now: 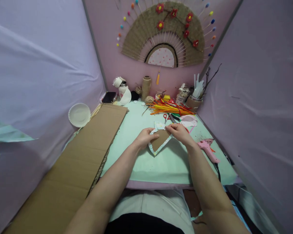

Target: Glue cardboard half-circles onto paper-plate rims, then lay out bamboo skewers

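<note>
A cardboard heart with patterned light-blue fabric folded over its edge is held up above the table between both hands. My left hand grips its left side, the thumb lying across the bare cardboard. At the upper right edge, my right hand pinches the fabric border with thumb and finger. A loose flap of the fabric stands up at the top, between the two hands. Just beyond the right hand lie red-handled scissors and pliers with dark green handles.
Long cardboard covers the left side. A pink glue gun with a black cord lies right. Orange and yellow strips, a twine spool, a phone and a pot of glue sticks stand behind. A decorated fan hangs above.
</note>
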A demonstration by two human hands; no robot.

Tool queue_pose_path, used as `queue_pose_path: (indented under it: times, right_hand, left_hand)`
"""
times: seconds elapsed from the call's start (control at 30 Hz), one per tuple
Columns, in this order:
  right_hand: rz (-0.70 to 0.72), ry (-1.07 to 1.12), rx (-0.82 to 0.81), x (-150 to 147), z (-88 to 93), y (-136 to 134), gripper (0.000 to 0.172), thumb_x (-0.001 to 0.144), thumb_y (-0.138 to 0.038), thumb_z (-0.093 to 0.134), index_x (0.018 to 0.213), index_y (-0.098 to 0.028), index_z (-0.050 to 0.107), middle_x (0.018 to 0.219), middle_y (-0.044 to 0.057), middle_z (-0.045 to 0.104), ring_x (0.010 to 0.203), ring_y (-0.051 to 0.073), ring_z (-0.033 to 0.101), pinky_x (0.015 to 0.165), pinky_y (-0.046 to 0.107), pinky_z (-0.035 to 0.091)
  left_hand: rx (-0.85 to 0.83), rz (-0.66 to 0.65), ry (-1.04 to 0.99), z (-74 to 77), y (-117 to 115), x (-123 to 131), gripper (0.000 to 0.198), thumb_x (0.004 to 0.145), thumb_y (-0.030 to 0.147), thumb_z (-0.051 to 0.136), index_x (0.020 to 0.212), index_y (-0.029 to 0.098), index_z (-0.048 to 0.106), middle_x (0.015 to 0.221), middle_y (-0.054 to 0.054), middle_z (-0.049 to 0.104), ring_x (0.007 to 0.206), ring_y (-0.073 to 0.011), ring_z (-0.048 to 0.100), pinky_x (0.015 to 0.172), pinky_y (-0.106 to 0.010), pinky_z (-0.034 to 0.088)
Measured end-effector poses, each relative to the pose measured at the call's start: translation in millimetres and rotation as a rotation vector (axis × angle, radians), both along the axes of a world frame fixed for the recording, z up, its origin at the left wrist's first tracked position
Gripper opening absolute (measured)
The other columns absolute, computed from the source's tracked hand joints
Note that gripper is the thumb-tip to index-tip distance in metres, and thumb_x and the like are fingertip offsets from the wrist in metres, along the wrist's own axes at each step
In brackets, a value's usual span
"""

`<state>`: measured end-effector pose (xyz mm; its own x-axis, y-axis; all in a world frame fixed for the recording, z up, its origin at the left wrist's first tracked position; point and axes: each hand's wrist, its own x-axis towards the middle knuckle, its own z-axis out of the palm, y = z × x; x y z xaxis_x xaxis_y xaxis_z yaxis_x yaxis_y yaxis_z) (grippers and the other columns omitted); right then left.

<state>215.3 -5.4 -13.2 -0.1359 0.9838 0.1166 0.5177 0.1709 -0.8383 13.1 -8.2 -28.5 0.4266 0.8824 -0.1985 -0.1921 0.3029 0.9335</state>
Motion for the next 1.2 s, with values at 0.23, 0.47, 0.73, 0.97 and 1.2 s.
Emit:
queue_pose_path:
  times: [0.23, 0.47, 0.73, 0.97, 1.2]
  right_hand:
    - [0.042, 0.247, -0.244, 2, -5.4, -6, 0.048, 0.076, -0.066, 0.054, 0.068, -0.019, 0.061, 0.060, 0.000, 0.057, 0.055, 0.014, 0.048, 0.050, 0.026, 0.035]
    - [0.089, 0.207, -0.225, 1, -12.7, -6, 0.038, 0.069, -0.055, 0.067, 0.065, -0.017, 0.063, 0.057, -0.002, 0.056, 0.055, 0.013, 0.048, 0.052, 0.025, 0.035]
    - [0.105, 0.191, -0.225, -6, -14.1, -10, 0.040, 0.071, -0.054, 0.066, 0.059, -0.017, 0.058, 0.054, -0.003, 0.050, 0.053, 0.011, 0.043, 0.050, 0.025, 0.031]
    - [0.051, 0.261, -0.300, 0, -15.1, -8, 0.044, 0.074, -0.061, 0.059, 0.064, -0.019, 0.056, 0.055, -0.003, 0.050, 0.051, 0.011, 0.042, 0.048, 0.024, 0.032]
    - [0.129, 0.179, -0.187, -8, -15.9, -10, 0.042, 0.073, -0.057, 0.061, 0.061, -0.017, 0.057, 0.056, -0.003, 0.050, 0.054, 0.010, 0.042, 0.052, 0.024, 0.033]
  left_hand:
    - [-0.032, -0.063, 0.009, 3.4, -3, 0, 0.048, 0.046, 0.024, 0.087, 0.088, 0.012, 0.067, 0.078, -0.005, 0.070, 0.065, -0.0147, 0.062, 0.063, -0.025, 0.046]
    - [-0.139, -0.113, -0.005, 0.2, 0, 0, 0.059, 0.059, 0.066, 0.074, 0.080, 0.011, 0.067, 0.068, -0.006, 0.067, 0.058, -0.0140, 0.060, 0.056, -0.025, 0.043]
    - [0.058, -0.069, 0.200, -6.3, -1, 2, 0.037, 0.064, 0.045, 0.075, 0.076, 0.010, 0.069, 0.063, -0.003, 0.066, 0.055, -0.0129, 0.056, 0.054, -0.024, 0.037]
    - [0.101, 0.048, 0.270, -5.2, -2, 4, 0.031, 0.067, 0.043, 0.070, 0.072, 0.012, 0.069, 0.060, -0.001, 0.062, 0.053, -0.0111, 0.050, 0.051, -0.023, 0.032]
    - [-0.130, -0.063, 0.091, -0.4, -1, 3, 0.058, 0.068, 0.070, 0.060, 0.069, 0.012, 0.068, 0.057, -0.005, 0.063, 0.051, -0.0136, 0.055, 0.051, -0.025, 0.037]
